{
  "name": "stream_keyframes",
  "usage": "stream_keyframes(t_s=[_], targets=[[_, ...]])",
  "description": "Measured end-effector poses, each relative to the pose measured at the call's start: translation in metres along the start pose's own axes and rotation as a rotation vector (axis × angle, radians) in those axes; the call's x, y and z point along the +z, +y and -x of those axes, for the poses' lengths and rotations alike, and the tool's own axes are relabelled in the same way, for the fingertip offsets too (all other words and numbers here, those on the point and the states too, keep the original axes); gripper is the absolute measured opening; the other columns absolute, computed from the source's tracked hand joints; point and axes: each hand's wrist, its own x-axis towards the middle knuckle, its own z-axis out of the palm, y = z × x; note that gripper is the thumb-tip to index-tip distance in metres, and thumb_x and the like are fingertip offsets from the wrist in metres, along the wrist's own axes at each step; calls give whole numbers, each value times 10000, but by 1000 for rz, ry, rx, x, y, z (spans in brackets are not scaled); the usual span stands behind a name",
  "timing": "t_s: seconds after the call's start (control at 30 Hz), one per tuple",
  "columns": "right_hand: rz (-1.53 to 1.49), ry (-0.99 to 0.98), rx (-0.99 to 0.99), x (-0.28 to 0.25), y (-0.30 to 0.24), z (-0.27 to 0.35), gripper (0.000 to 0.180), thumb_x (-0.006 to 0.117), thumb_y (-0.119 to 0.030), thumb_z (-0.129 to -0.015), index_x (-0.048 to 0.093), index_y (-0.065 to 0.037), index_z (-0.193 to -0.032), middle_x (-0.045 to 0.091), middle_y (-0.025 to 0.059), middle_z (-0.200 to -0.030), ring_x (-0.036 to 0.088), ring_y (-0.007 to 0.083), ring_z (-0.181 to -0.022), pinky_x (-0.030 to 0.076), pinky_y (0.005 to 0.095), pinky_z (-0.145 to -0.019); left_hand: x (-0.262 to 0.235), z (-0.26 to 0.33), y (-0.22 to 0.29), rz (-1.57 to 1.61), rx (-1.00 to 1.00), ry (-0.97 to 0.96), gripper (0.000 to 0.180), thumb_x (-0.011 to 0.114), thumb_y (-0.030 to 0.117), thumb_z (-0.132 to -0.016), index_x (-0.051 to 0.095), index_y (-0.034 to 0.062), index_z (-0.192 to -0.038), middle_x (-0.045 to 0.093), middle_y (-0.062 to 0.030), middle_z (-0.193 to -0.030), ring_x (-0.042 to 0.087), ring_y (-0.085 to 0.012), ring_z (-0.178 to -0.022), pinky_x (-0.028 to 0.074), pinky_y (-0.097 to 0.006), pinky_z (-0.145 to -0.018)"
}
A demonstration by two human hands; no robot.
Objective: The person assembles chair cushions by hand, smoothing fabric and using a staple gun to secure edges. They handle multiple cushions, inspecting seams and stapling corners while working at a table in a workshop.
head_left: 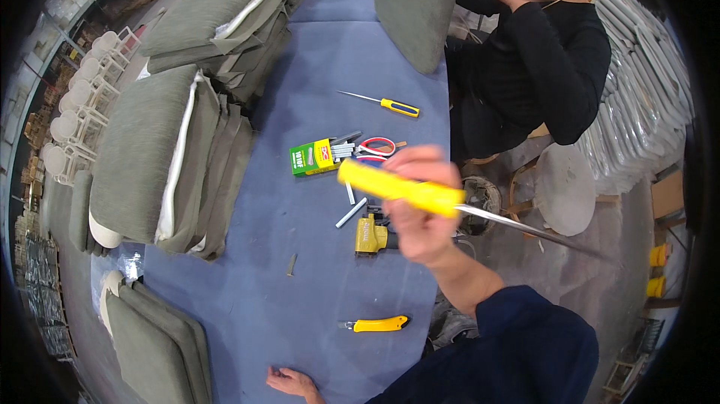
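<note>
A person's right hand [420, 216] is raised above a long bench covered in blue cloth [315, 59], fingers wrapped tight around the yellow plastic handle of a large screwdriver [401, 188] whose grey metal shaft points out to the right, past the bench edge. The tool looks freshly lifted and carried in the air rather than applied to anything; bringing its tip to a workpiece would call for turning the shaft back toward the bench. The left hand [292, 383] lies flat and empty on the cloth at the lower edge, fingers spread. Below the raised hand sit a yellow staple gun [370, 236], a yellow utility knife [379, 324], a green box of staples [313, 157] and a smaller yellow screwdriver [390, 105]. Stacked grey seat cushions [161, 157] line the left. The raised hand is motion-blurred, and the shaft's tip is hard to make out, possibly flat.
</note>
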Motion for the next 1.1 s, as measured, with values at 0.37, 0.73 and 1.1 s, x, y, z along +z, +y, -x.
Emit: stream_keyframes(t_s=[0.37,0.73,1.1], targets=[[506,-710,778,6,5,237,407,690,-360,-934,617,-11,-1131,648,186,-1014,638,418,-983,521,477,-828,-39,-34,37,653,-385,-188,332,506,155,-1012,599,-8,-1285,575,-107,-1200,560,-216,-1022,483,-397,-938],[1040,-818,321,13,7,303,497,755,-251,-907,602,-82,-1349,582,191,-1259,577,408,-1162,491,512,-970,-445,-19,140,1109,969,-171,164,679,163,-921,718,37,-1019,706,-125,-940,673,-274,-864,547,-418,-791],[386,-884,325,217,-137,400,471,676,-126,-925,597,-52,-1384,544,194,-1326,529,370,-1264,423,460,-1098,-424,-33,-132,1184,140,146,397,461,113,-1050,582,-18,-1405,650,-119,-1041,603,-213,-902,517,-379,-800]])
